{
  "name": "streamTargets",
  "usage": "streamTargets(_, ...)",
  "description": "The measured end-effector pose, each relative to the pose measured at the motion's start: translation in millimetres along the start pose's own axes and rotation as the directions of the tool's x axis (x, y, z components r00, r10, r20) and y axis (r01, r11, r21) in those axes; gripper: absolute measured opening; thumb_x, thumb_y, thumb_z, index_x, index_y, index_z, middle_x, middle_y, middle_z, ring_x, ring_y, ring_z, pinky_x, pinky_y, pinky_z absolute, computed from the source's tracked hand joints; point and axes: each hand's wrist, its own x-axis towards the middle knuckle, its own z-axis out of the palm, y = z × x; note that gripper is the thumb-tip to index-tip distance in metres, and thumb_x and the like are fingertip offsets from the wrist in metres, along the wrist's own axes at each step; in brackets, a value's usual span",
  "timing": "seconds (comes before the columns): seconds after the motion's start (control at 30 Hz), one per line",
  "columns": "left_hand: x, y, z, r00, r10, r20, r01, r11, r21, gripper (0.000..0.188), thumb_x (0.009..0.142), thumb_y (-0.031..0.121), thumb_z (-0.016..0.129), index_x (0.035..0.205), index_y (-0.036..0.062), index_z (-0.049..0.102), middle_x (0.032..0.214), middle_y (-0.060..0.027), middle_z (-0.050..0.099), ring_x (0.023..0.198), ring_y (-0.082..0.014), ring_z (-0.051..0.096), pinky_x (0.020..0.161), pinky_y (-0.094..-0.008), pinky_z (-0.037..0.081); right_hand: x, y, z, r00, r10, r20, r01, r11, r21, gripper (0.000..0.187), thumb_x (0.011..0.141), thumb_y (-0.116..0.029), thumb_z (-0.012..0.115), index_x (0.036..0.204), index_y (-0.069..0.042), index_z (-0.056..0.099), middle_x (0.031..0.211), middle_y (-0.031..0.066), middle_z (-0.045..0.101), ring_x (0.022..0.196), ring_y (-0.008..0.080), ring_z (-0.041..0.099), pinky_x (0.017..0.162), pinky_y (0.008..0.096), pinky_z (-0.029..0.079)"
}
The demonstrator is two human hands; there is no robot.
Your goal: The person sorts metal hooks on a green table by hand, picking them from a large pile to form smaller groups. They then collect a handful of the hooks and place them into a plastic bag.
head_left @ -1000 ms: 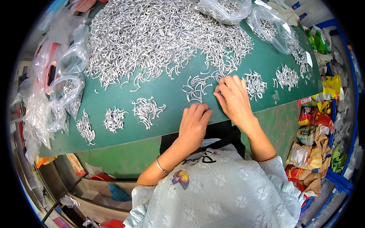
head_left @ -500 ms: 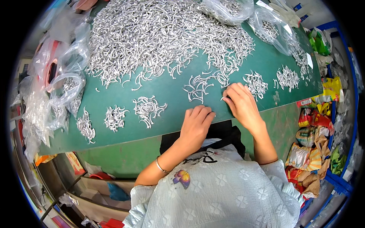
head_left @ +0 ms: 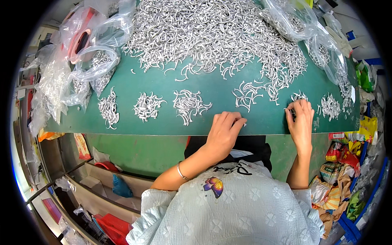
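At the near edge of the green table (head_left: 265, 116), we hold our curled left hand (head_left: 223, 130); bare surface separates it from our right hand (head_left: 301, 121). We cannot tell whether either hand grips a piece, because the fingers hide their contents. The right hand partly covers a small heap of curved metal pieces (head_left: 299, 96); another heap (head_left: 330, 107) lies to its right, and three heaps (head_left: 149, 106) lie left of the left hand. Beyond, a loose cluster (head_left: 246, 94) lies near the large pile (head_left: 212, 36), cut off above. Clear bags (head_left: 57, 87) obstruct both sides.
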Motion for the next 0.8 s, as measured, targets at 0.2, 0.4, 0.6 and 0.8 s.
streamTargets(0.2, -3, 0, 2, 0.998, 0.05, 0.045, -0.053, 0.996, 0.069, 0.031, 0.074, -0.002, 0.065, 0.105, 0.0025, 0.063, 0.1, -0.0085, 0.057, 0.092, -0.0255, 0.055, 0.078, -0.0382, 0.038, 6, -12, -9, 0.997, -0.074, 0.005, 0.073, 0.991, 0.113, 0.017, 0.076, -0.003, 0.072, 0.088, -0.003, 0.06, 0.086, 0.0097, 0.056, 0.085, 0.0295, 0.053, 0.077, 0.0389, 0.038)
streamTargets(0.4, -7, 0, -2, 0.999, 0.027, 0.048, -0.028, 0.999, 0.027, 0.033, 0.072, -0.003, 0.067, 0.104, 0.0047, 0.063, 0.098, -0.0082, 0.056, 0.09, -0.0255, 0.055, 0.077, -0.0378, 0.038, 6, -33, -2, 0.98, -0.141, 0.14, 0.099, 0.957, 0.274, 0.016, 0.078, -0.004, 0.071, 0.09, -0.001, 0.062, 0.088, 0.0106, 0.061, 0.086, 0.0294, 0.056, 0.078, 0.0377, 0.04)
streamTargets(0.6, -7, -10, -34, 0.982, -0.082, -0.173, 0.099, 0.99, 0.097, 0.028, 0.074, -0.006, 0.068, 0.099, 0.0062, 0.067, 0.096, -0.0069, 0.06, 0.086, -0.0246, 0.056, 0.077, -0.0365, 0.038, 7, -24, 4, 0.993, -0.089, 0.077, 0.063, 0.952, 0.298, 0.02, 0.08, -0.003, 0.07, 0.098, 0.0, 0.061, 0.097, 0.0148, 0.06, 0.092, 0.0341, 0.055, 0.085, 0.0409, 0.042)
streamTargets(0.8, -9, -26, -55, 0.929, -0.257, -0.268, 0.334, 0.893, 0.302, 0.03, 0.078, -0.002, 0.066, 0.107, 0.007, 0.065, 0.105, -0.007, 0.057, 0.096, -0.0255, 0.054, 0.083, -0.039, 0.034, 11, -29, 16, 0.994, -0.109, -0.023, 0.111, 0.98, 0.167, 0.027, 0.081, -0.003, 0.068, 0.107, 0.0, 0.06, 0.103, 0.0166, 0.057, 0.096, 0.0356, 0.055, 0.087, 0.0427, 0.044)
